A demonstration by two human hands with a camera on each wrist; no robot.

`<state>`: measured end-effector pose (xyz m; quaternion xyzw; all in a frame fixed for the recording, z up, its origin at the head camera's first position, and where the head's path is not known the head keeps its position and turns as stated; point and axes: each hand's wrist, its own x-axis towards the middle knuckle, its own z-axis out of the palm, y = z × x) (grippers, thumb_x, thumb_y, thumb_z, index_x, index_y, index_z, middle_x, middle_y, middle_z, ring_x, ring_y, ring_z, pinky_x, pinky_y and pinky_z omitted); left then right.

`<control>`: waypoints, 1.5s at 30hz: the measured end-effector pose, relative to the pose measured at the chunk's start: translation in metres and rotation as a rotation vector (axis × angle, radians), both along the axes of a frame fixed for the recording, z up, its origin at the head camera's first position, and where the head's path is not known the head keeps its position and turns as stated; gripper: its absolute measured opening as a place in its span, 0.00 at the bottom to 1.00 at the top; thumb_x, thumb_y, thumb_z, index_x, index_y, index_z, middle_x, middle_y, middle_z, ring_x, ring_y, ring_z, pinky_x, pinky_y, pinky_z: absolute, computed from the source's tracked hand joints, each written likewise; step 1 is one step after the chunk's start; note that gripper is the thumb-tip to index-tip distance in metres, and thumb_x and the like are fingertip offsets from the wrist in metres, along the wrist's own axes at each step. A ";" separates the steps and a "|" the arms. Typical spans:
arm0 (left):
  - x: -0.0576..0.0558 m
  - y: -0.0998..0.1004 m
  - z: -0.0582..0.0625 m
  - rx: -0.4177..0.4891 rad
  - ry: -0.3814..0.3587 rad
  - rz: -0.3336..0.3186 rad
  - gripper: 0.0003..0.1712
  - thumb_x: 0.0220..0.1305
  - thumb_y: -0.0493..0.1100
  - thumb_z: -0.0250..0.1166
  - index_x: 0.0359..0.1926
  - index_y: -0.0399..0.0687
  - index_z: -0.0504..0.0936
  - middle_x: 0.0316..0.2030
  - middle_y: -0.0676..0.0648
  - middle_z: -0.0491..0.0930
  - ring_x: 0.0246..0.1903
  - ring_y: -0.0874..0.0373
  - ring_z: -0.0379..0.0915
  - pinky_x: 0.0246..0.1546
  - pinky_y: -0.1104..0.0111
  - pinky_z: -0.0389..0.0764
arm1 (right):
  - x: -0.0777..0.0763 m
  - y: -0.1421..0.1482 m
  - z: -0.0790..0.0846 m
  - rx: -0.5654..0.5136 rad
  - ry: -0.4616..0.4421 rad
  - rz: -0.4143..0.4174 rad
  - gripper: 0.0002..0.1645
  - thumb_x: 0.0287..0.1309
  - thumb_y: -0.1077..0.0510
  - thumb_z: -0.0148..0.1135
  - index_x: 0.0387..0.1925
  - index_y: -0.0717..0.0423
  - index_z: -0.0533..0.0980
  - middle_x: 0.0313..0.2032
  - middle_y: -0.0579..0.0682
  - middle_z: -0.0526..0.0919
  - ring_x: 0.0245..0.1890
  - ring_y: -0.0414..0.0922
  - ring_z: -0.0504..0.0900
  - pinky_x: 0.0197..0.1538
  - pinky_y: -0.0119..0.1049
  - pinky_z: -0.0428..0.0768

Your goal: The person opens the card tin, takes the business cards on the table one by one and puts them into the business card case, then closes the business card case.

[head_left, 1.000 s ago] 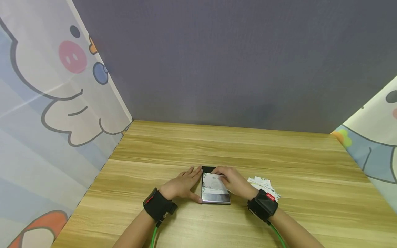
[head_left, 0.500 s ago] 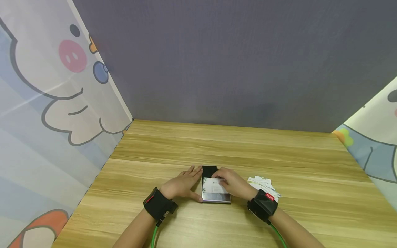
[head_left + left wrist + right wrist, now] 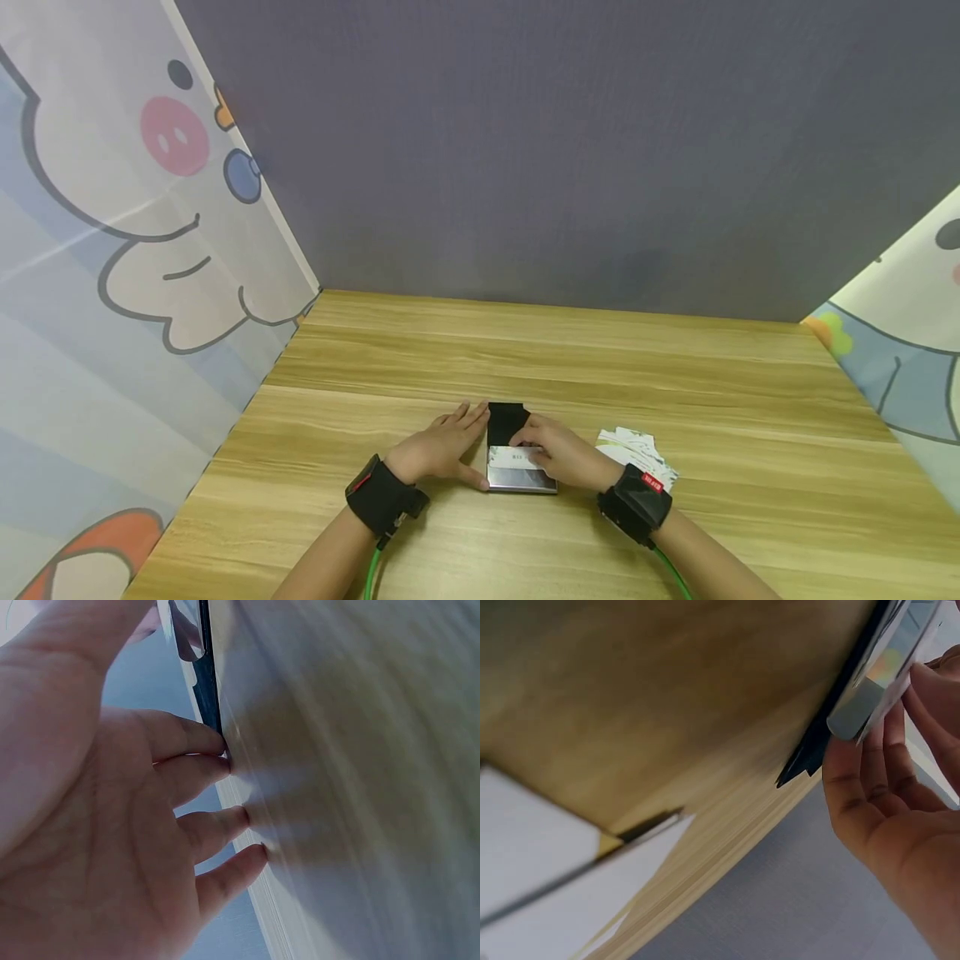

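A business card holder (image 3: 522, 480) lies flat on the wooden table, its near part shiny silver and its far part a black flap (image 3: 504, 423). My left hand (image 3: 438, 447) rests at the holder's left side with fingers stretched out, thumb tip by the near corner and fingertips by the flap. In the left wrist view these fingertips (image 3: 255, 855) touch the tabletop. My right hand (image 3: 558, 452) pinches a white business card (image 3: 504, 457) with a green leaf print. The card's near part is hidden under the silver cover. The right wrist view shows curled fingers around the card (image 3: 891, 703).
A loose stack of similar white cards (image 3: 637, 450) lies fanned out on the table (image 3: 420, 358), just beyond my right wrist. A dark grey partition (image 3: 525, 167) closes off the back. Printed cartoon panels (image 3: 187, 275) stand at both sides. Green cables trail from both wrist cameras.
My right hand has drawn the card toward me, so less of it shows above the silver cover and more of the black flap is bared. My left hand stays in place.
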<state>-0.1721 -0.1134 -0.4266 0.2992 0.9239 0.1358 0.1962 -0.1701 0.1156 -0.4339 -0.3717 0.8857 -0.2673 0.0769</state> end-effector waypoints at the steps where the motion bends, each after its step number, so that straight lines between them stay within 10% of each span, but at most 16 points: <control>1: 0.000 0.000 0.000 -0.001 -0.001 0.001 0.59 0.47 0.65 0.65 0.70 0.39 0.48 0.72 0.44 0.41 0.70 0.43 0.35 0.65 0.49 0.51 | 0.001 0.000 0.000 0.006 0.002 0.003 0.15 0.53 0.71 0.57 0.43 0.59 0.78 0.36 0.48 0.75 0.35 0.38 0.72 0.37 0.29 0.72; 20: 0.001 -0.001 -0.002 -0.013 0.000 -0.006 0.59 0.47 0.66 0.64 0.70 0.40 0.47 0.72 0.44 0.41 0.70 0.44 0.35 0.66 0.49 0.50 | 0.009 0.009 0.002 0.005 0.028 -0.090 0.13 0.56 0.65 0.58 0.44 0.56 0.77 0.43 0.48 0.79 0.43 0.45 0.77 0.45 0.39 0.76; 45: 0.001 -0.002 0.000 0.009 -0.010 -0.013 0.59 0.49 0.65 0.64 0.70 0.39 0.46 0.72 0.43 0.39 0.70 0.43 0.34 0.65 0.47 0.50 | 0.027 0.086 0.000 0.004 0.110 -0.467 0.20 0.47 0.67 0.64 0.46 0.64 0.75 0.44 0.56 0.78 0.45 0.54 0.75 0.43 0.46 0.76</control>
